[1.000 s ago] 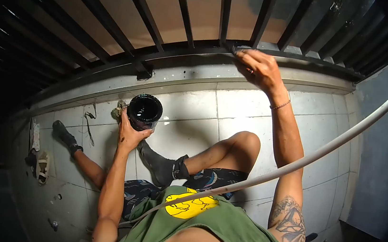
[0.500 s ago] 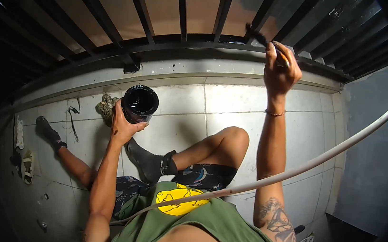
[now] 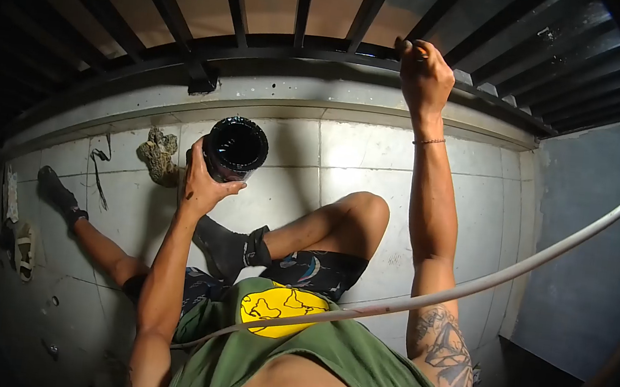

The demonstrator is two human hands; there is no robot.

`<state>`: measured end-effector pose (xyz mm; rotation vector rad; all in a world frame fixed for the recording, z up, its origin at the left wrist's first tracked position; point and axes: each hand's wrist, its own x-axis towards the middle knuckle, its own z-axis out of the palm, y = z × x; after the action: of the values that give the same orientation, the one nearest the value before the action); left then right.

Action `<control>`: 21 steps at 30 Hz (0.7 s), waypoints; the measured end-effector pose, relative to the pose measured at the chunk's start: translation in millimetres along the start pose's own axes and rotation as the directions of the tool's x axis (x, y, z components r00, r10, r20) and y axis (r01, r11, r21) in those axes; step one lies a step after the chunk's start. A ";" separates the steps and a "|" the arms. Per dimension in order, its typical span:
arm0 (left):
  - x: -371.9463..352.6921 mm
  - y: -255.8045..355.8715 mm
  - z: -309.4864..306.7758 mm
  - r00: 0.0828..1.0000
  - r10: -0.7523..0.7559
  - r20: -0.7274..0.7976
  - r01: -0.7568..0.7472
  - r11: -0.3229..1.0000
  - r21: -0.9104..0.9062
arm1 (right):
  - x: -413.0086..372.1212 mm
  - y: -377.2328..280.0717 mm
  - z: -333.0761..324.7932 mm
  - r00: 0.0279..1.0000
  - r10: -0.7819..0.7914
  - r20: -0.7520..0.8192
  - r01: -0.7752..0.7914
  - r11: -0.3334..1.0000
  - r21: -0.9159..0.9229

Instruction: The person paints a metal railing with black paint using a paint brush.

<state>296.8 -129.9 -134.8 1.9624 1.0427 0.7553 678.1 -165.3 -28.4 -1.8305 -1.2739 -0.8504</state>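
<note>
My left hand (image 3: 202, 187) is wrapped round a round container (image 3: 222, 171) of glossy black paint (image 3: 239, 144), held upright over the tiled floor. Up at the black metal railing (image 3: 303, 9), my right hand (image 3: 425, 80) grips a paintbrush (image 3: 421, 52). Only a bit of its handle shows between the fingers; the bristles are hidden behind the hand. That hand is close to the bottom rail (image 3: 296, 45), near the foot of an upright bar.
A pale hose (image 3: 531, 266) runs diagonally across my body and right arm. Near the container lies a crumpled rag (image 3: 158, 155), with a dark strip (image 3: 101, 170) left of it. A pale ledge (image 3: 299, 87) sits below the railing. My legs are folded on the tiles; a sandal (image 3: 24, 253) lies far left.
My right hand has moved left and up to the railing with the paintbrush, whose black bristles showed before. The paint container has shifted slightly up and right in view.
</note>
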 end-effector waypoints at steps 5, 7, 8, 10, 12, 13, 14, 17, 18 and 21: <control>-4.3 -13.5 1.8 0.999 -0.032 0.025 0.033 0.998 -0.055 | -13.2 -9.7 3.7 0.933 -0.239 0.269 0.278 0.954 -0.116; -4.8 -17.1 1.5 0.999 -0.048 0.007 0.048 0.997 -0.056 | -39.4 -11.9 10.9 0.938 -0.246 0.245 0.282 0.952 -0.120; -5.0 -20.5 1.9 0.998 -0.056 -0.001 0.056 0.998 -0.038 | -48.5 -12.1 11.5 0.958 -0.230 0.172 0.245 0.967 -0.069; -4.8 -23.3 3.1 0.997 -0.082 0.001 0.082 0.995 -0.052 | -55.7 -20.5 7.9 0.996 -0.087 0.011 0.085 0.990 0.115; -4.5 -25.0 3.3 0.996 -0.089 0.008 0.089 0.996 -0.025 | -62.3 -21.9 3.1 0.999 -0.026 -0.048 0.034 0.984 0.177; -4.3 -24.5 2.9 0.996 -0.088 0.015 0.088 0.996 -0.023 | -67.5 -21.2 2.1 0.992 0.118 -0.050 -0.097 0.949 0.301; -4.2 -23.1 2.6 0.996 -0.087 0.020 0.087 0.996 -0.028 | -70.3 -20.5 1.7 0.966 0.256 -0.037 -0.217 0.880 0.422; -3.8 -24.1 3.0 0.996 -0.088 0.015 0.088 0.995 -0.040 | -77.6 6.7 5.5 0.902 0.429 -0.044 -0.367 0.816 0.446; -3.0 -24.2 3.1 0.996 -0.091 -0.003 0.091 0.995 -0.050 | -76.2 11.5 1.2 0.900 0.424 -0.097 -0.365 0.857 0.363; -2.1 -22.8 -0.6 0.994 -0.113 -0.003 0.113 0.993 -0.034 | -84.2 11.8 -7.6 0.938 0.297 -0.182 -0.249 0.937 0.247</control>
<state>286.2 -123.2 -154.0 1.8569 1.1263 0.7112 664.2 -213.6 -97.4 -1.6397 -0.9094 -0.7016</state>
